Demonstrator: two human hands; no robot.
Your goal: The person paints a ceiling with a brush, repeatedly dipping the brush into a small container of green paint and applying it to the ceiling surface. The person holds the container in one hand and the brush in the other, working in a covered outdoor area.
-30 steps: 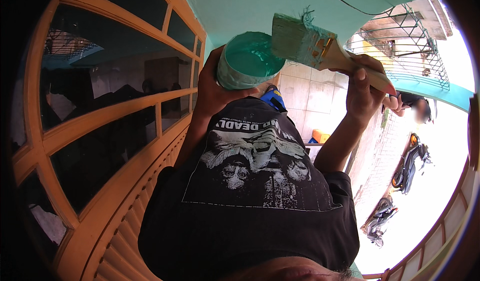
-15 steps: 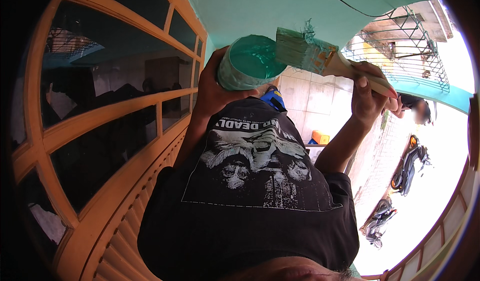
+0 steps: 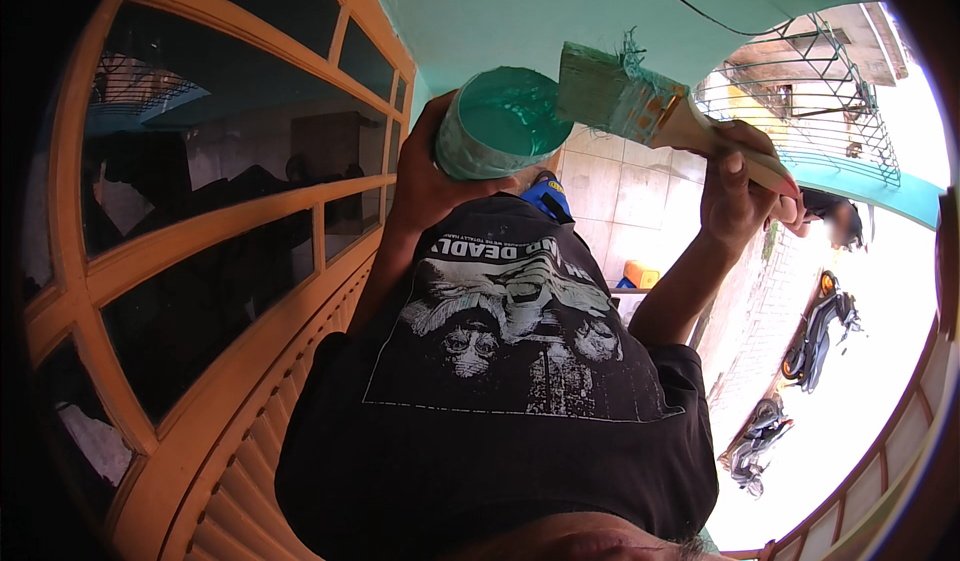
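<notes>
My left hand is wrapped round a paint-smeared cup, tilted so its mouth faces me. Wet turquoise paint shows inside. In my right hand is a wide paintbrush, gripped by its pale, red-tipped handle. The bristles are coated in turquoise, with stray paint-clotted strands sticking up from one edge. Their end is just right of the cup's rim; whether they touch it I cannot tell.
An orange window frame with dark panes runs along the left. Ahead is a turquoise wall with a dark cable. At right are a wire rack, another person, and parked motorbikes. An orange container stands lower down.
The brush has shifted slightly up and to the right, its bristles drawing back from over the cup's rim. My left hand and the cup stay almost still.
</notes>
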